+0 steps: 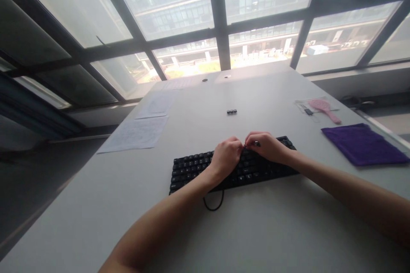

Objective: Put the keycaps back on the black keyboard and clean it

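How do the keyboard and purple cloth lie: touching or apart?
Apart: the head view shows white tabletop between the keyboard and the purple cloth.

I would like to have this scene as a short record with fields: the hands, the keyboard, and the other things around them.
Hands: left hand and right hand close together over the keyboard; what they pinch is too small to tell
Keyboard: black, cable loop at its near edge
Beyond keyboard: three small dark pieces in a row
Right side: purple cloth, pink brush beyond it
Left side: paper sheets
Surface: white table
Background: large window
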A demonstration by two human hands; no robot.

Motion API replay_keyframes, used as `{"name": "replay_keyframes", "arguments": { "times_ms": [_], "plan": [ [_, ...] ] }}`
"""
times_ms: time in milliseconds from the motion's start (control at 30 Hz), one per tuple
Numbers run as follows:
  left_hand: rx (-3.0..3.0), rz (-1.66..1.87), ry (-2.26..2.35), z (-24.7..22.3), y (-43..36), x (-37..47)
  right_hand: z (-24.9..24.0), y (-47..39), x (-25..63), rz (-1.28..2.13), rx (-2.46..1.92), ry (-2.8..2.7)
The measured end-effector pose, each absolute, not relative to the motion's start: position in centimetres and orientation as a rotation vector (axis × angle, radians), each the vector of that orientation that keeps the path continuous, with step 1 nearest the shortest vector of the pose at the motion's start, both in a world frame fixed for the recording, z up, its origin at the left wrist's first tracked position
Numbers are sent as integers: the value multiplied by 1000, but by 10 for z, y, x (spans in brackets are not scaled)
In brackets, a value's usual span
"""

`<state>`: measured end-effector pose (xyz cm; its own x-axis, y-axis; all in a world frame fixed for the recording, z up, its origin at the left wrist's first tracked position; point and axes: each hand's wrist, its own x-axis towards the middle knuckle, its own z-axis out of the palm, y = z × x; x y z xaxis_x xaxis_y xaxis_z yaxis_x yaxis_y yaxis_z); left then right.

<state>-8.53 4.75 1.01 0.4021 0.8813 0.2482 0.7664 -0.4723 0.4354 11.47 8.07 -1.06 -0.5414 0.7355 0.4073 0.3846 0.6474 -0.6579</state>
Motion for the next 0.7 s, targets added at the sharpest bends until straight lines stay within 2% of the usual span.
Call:
{"name": "replay_keyframes", "arguments": {
  "times_ms": [467, 700],
  "plan": [
    [2663, 400, 1483, 9, 30, -80, -14, 78, 117, 606, -871, -2270],
    [2691, 388, 1494, 9, 28, -78, -9, 71, 115, 496, -880, -2373]
  ]
}}
